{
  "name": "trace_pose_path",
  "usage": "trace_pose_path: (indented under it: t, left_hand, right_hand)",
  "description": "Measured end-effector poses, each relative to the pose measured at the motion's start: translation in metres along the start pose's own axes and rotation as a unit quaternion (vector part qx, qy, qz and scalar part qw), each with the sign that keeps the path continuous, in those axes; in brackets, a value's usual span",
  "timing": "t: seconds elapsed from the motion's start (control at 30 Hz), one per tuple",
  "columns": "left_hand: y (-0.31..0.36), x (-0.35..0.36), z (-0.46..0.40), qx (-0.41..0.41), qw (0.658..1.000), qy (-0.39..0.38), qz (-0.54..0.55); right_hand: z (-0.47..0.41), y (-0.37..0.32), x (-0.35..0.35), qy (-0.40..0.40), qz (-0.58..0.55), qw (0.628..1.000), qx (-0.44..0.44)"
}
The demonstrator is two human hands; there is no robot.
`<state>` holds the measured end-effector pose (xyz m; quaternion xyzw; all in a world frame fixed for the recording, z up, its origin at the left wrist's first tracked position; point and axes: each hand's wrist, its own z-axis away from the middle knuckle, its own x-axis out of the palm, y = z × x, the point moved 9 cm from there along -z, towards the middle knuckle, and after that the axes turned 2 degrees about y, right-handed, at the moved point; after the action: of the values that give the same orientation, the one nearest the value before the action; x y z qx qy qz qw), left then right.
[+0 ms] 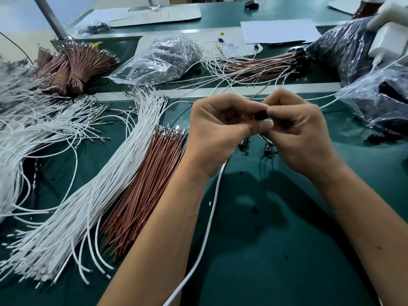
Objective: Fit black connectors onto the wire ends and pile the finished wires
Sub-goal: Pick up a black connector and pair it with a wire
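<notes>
Black connector (pixel 261 115) pinched between both hands, mid-scene above the green table (pixel 276 239). Left hand (pixel 217 131) fingers curled, clamped on it from the left; right hand (pixel 298 129) fingers closed on it and on a thin wire (pixel 262 93) running away to the far side. Left of the hands: loose brown wires (pixel 141 191), then white wires (pixel 88 195). Finished wires (pixel 260 65) with black ends piled far right. Clear bag (pixel 163 58) far centre.
</notes>
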<state>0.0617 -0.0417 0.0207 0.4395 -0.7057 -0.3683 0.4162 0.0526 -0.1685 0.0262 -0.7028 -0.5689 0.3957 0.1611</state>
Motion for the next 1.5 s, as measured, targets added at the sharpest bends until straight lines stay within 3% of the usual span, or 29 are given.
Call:
trace_pose_path:
  t: [0.33, 0.9, 1.33, 1.5]
  left_hand:
    - [-0.004, -0.002, 0.001, -0.012, 1.000, 0.012, 0.018]
    - [0.002, -0.002, 0.001, 0.005, 0.999, 0.001, 0.036]
    - [-0.005, -0.007, -0.002, -0.002, 1.000, 0.008, -0.008]
    - [-0.015, -0.012, -0.002, -0.022, 0.998, 0.047, 0.019]
  right_hand:
    - [0.003, 0.005, -0.009, 0.050, 0.018, 0.998, 0.037]
    - [0.003, -0.001, -0.016, 0.061, 0.013, 0.997, 0.041]
    - [0.002, -0.005, -0.011, 0.043, 0.023, 0.999, 0.021]
    - [0.002, 0.002, -0.001, 0.001, 0.025, 0.998, 0.055]
